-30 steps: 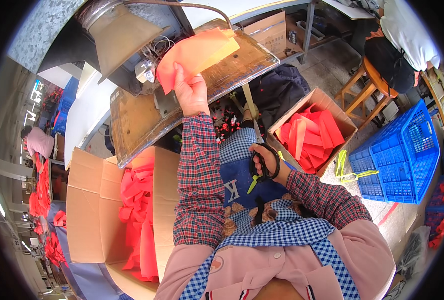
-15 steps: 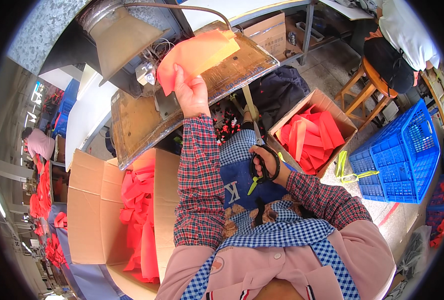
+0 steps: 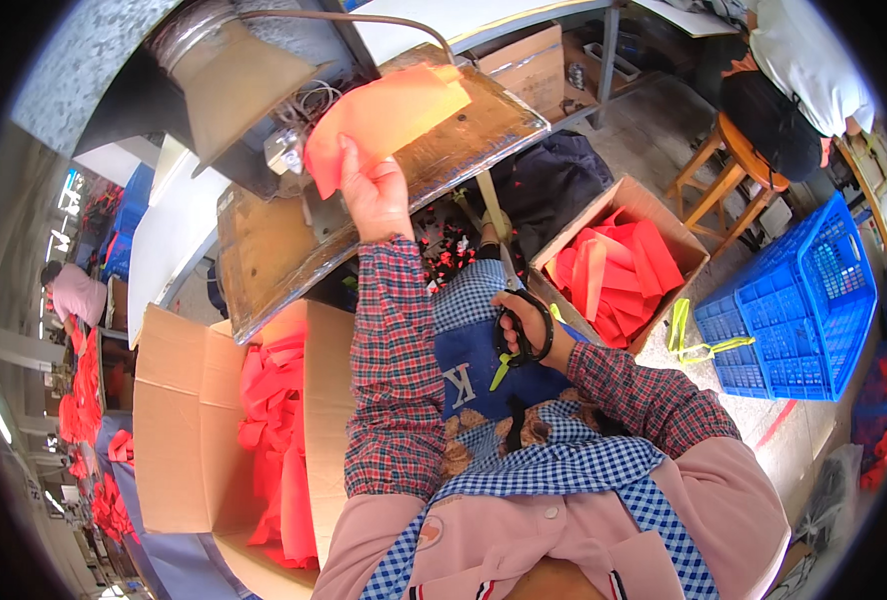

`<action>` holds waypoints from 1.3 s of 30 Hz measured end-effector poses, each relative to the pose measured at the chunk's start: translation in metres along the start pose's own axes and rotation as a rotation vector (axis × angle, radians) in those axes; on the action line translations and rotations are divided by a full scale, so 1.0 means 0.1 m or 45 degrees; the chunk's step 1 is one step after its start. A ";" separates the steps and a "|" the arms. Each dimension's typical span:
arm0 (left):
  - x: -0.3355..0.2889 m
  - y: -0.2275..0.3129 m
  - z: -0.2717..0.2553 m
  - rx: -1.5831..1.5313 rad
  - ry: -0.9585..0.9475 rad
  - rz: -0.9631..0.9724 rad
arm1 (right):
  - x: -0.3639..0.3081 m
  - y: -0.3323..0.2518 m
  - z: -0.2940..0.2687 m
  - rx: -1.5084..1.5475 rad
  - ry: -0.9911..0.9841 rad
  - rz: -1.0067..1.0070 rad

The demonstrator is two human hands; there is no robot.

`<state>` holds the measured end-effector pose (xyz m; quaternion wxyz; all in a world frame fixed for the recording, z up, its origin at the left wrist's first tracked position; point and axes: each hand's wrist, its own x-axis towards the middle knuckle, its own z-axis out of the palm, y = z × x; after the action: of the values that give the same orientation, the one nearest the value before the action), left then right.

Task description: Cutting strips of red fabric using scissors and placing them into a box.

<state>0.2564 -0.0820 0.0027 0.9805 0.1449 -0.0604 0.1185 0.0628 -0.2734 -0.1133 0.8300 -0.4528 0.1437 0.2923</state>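
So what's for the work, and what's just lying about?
Seems part of the work:
red-orange piece in the left hand
black-handled scissors in the right hand
wooden worktop
red pieces in two boxes

Probably just lying about:
blue crate
yellow-green strap
dark bundle below the worktop

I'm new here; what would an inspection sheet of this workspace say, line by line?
Surface: wooden board, brown, edge scuffed.
Job's things: orange-red piece, raised over the board; black-handled scissors.
Clutter: small red and dark scraps beneath the board; left cardboard box and right cardboard box both hold red pieces.
Grips: left grip pinches the orange-red piece; right grip is closed around the scissors' handles.
Cables: thin wires bunched beyond the board; a brown tube arches above.
Surroundings: blue crate and wooden stool at right; one person upper right, another person far left.
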 end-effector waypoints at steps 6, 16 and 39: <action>-0.33 -0.48 0.20 0.176 0.007 -0.119 | 0.05 0.03 -0.01 0.004 -0.047 -0.042; -1.28 -0.80 0.08 1.417 -0.453 -0.380 | -0.04 -0.06 0.00 -0.011 0.075 -0.108; -1.87 1.13 -0.34 2.435 0.186 -0.270 | 1.79 0.70 -4.07 -1.182 1.011 -0.271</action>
<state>0.0502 -0.0071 -0.0275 0.4548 0.8794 0.1362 0.0370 0.1718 -0.5208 -0.4735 0.4543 -0.8526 0.2536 0.0491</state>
